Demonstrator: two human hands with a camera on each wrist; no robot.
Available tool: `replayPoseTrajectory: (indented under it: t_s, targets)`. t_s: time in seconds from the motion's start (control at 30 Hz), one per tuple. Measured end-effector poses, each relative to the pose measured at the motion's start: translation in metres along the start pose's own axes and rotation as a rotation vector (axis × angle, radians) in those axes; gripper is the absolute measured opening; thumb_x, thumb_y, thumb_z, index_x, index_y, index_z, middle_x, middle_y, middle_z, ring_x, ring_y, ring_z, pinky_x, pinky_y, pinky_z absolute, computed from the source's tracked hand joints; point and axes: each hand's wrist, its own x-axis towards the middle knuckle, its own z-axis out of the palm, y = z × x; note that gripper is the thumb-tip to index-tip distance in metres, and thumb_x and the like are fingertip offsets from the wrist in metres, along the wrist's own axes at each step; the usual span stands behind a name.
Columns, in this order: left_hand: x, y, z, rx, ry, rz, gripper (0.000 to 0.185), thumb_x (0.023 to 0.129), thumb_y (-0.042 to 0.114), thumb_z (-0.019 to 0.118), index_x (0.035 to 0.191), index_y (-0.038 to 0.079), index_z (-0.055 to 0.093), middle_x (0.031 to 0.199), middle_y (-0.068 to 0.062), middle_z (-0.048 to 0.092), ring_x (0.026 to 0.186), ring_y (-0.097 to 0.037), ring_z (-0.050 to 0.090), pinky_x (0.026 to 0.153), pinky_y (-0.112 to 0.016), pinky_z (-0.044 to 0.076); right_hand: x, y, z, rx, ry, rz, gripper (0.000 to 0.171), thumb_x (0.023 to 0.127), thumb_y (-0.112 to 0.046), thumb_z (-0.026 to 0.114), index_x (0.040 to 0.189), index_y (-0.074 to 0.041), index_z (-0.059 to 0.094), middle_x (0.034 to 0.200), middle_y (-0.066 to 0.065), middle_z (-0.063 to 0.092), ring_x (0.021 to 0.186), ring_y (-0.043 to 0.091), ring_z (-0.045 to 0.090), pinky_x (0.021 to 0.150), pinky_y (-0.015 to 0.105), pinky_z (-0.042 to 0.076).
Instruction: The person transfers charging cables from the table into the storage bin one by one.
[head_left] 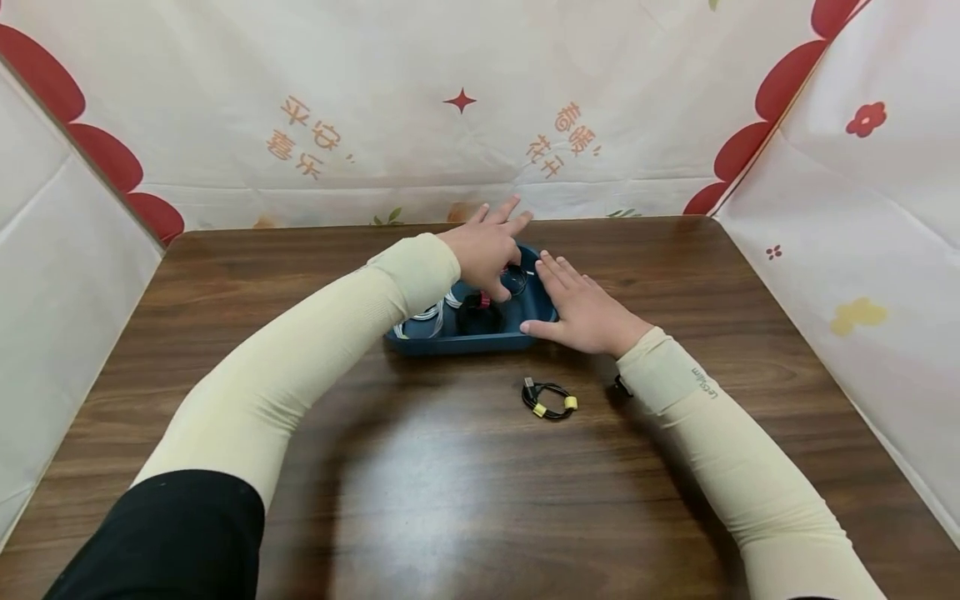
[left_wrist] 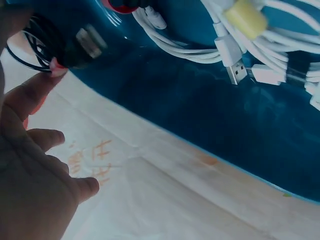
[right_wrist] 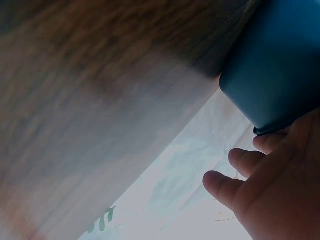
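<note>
A dark blue tray sits mid-table. My left hand reaches over it and pinches a thin black cable coil between thumb and a finger, the other fingers stretched out. The left wrist view shows that black cable coil with its plug above the blue tray, at my left hand. My right hand lies flat on the table, fingers straight, against the tray's right wall. In the right wrist view, my right hand touches the tray's corner.
Inside the tray lie white cable bundles and a black coil with a red tie. A black cable with yellow ties lies on the brown table in front of the tray. Cloth walls enclose three sides.
</note>
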Motion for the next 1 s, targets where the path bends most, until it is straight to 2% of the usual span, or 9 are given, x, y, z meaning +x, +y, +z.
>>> replayPoseTrajectory:
  t_s: [0.17,0.23,0.37,0.5,0.73,1.0]
  targets:
    - [0.015,0.000,0.001,0.091,-0.051,-0.060,0.054,0.087,0.052,0.069,0.130,0.020,0.068,0.166,-0.013,0.002,0.148,-0.037,-0.017,0.116,-0.060,0.005,0.002,0.000,-0.001,-0.012,0.007,-0.002,0.104,0.091,-0.076,0.041,0.160,-0.006,0.006,0.166,0.010,-0.001,0.151,0.034,0.002,0.114,0.063,0.016]
    - [0.019,0.001,0.004,0.100,-0.080,-0.071,0.055,0.088,0.053,0.069,0.132,0.022,0.066,0.166,-0.013,0.000,0.148,-0.037,-0.020,0.116,-0.060,0.004,0.002,-0.001,-0.002,-0.005,0.004,-0.004,0.104,0.091,-0.075,0.041,0.160,-0.006,0.007,0.166,0.010,-0.001,0.151,0.034,0.002,0.114,0.062,0.016]
    - [0.026,0.000,0.012,0.087,-0.117,-0.080,0.055,0.088,0.053,0.069,0.135,0.024,0.064,0.166,-0.011,-0.004,0.147,-0.035,-0.024,0.116,-0.061,0.002,0.001,-0.002,-0.001,0.003,-0.007,0.001,0.103,0.092,-0.074,0.042,0.160,-0.005,0.006,0.166,0.010,-0.002,0.151,0.034,0.002,0.114,0.061,0.016]
    - [0.030,-0.002,0.020,0.035,-0.111,-0.099,0.054,0.088,0.052,0.070,0.134,0.024,0.065,0.166,-0.011,-0.002,0.147,-0.035,-0.022,0.116,-0.061,0.002,0.000,-0.001,-0.001,-0.004,-0.003,0.010,0.103,0.092,-0.074,0.042,0.160,-0.005,0.007,0.166,0.009,-0.002,0.151,0.034,0.003,0.114,0.061,0.016]
    - [0.030,-0.007,0.031,-0.025,-0.096,-0.131,0.057,0.088,0.051,0.070,0.138,0.026,0.061,0.166,-0.013,0.002,0.149,-0.037,-0.016,0.116,-0.060,0.003,0.000,-0.002,0.001,-0.012,0.000,0.009,0.104,0.091,-0.075,0.042,0.159,-0.003,0.009,0.166,0.010,-0.001,0.151,0.034,0.004,0.114,0.061,0.017]
    - [0.019,-0.012,0.024,-0.076,-0.079,-0.110,0.062,0.088,0.052,0.069,0.143,0.026,0.057,0.166,-0.014,0.004,0.149,-0.038,-0.016,0.116,-0.061,0.006,0.000,0.000,0.000,-0.016,0.000,0.008,0.101,0.093,-0.070,0.046,0.159,-0.002,0.009,0.166,0.012,-0.001,0.151,0.035,0.004,0.115,0.060,0.016]
